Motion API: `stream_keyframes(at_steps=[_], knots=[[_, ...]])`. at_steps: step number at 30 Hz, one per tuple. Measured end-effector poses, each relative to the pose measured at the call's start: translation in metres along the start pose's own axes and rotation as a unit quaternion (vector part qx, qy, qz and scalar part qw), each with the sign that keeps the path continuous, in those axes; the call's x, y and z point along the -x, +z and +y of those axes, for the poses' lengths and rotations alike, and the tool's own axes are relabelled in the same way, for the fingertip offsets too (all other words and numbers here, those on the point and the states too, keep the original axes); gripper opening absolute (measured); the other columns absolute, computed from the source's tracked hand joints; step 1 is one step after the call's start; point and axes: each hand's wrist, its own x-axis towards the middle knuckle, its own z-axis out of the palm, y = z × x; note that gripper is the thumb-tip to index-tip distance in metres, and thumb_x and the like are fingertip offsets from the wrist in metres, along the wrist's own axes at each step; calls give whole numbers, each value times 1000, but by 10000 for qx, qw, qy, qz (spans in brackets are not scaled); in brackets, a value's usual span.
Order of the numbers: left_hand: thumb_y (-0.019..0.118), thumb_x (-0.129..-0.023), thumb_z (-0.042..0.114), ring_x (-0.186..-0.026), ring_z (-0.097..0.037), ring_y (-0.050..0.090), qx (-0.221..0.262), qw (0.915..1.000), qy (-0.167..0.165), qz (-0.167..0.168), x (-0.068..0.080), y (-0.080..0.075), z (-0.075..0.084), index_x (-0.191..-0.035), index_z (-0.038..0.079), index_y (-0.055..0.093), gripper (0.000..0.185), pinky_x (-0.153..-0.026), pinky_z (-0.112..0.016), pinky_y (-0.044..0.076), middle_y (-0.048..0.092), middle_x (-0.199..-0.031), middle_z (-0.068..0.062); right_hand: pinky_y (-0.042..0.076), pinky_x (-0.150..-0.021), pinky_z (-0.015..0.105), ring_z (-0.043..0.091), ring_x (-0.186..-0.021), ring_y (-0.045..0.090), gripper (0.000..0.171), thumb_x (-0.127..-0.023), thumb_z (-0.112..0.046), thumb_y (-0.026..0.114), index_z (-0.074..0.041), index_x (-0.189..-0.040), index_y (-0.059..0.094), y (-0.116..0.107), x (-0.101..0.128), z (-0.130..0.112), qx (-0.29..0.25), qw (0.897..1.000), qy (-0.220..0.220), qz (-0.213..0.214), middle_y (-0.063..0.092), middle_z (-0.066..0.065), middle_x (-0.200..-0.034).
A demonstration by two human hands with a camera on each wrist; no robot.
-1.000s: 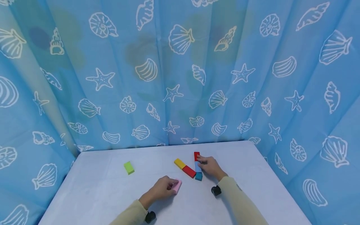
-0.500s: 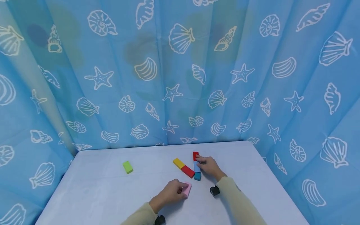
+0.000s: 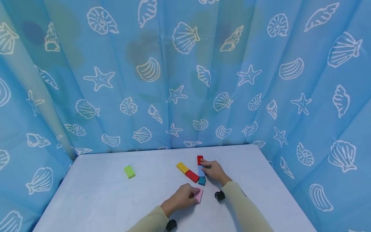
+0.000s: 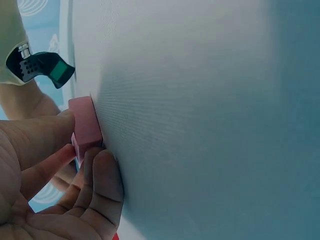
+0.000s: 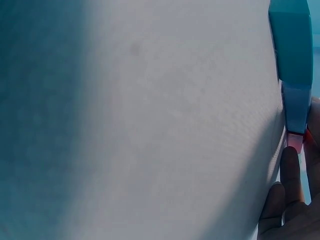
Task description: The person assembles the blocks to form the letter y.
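Between thumb and fingers my left hand (image 3: 184, 196) pinches a pink block (image 3: 198, 195), low over or on the white table just in front of the laid-out blocks. The left wrist view shows this pink block (image 4: 86, 120) gripped at one end. A row runs toward the back: teal block (image 3: 202, 181), light blue block (image 3: 200, 171), red block (image 3: 200, 158). My right hand (image 3: 214, 170) rests its extended fingers on the light blue and far red blocks, partly covering them. Slanting away left from the teal block's side are a second red block (image 3: 192, 176) and a yellow block (image 3: 182, 167).
Off to the left, a lone lime green block (image 3: 129, 172) lies on the white tabletop (image 3: 95, 199). A blue curtain (image 3: 162, 96) printed with white shells and starfish hangs behind the table and along both sides.
My left hand has carried the pink block rightward, nearer to the teal end of the row. The right hand stays at the same blocks. The head view has shifted slightly.
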Motion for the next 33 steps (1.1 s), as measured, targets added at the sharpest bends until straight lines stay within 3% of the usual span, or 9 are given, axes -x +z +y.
stream_keyframes(at_steps=[7, 22, 33], knots=[[77, -86, 22, -73, -9, 47, 70, 10000, 16, -8, -4, 0, 6, -130, 16, 66, 45, -64, -21, 41, 55, -77, 5, 38, -110, 57, 35, -141, 42, 40, -93, -18, 68, -22, -133, 64, 0, 2, -1, 48, 9999, 92, 48, 53, 1, -147], [77, -86, 20, -77, -11, 51, 551, 9982, -209, 138, -10, 4, 7, -131, 17, 65, 47, -69, -23, 48, 58, -82, 5, 36, -112, 55, 32, -143, 40, 39, -94, -18, 67, -20, -133, 63, 2, 0, 0, -32, 10000, 91, 5, 52, -3, -147], [78, -85, 20, -75, -10, 52, 632, 9977, -94, 212, -12, 3, 8, -134, 19, 63, 51, -66, -21, 48, 59, -82, 6, 37, -111, 55, 32, -142, 41, 40, -94, -19, 67, -20, -134, 62, -1, 2, 0, 38, 10000, 56, 9, 52, -3, -147]])
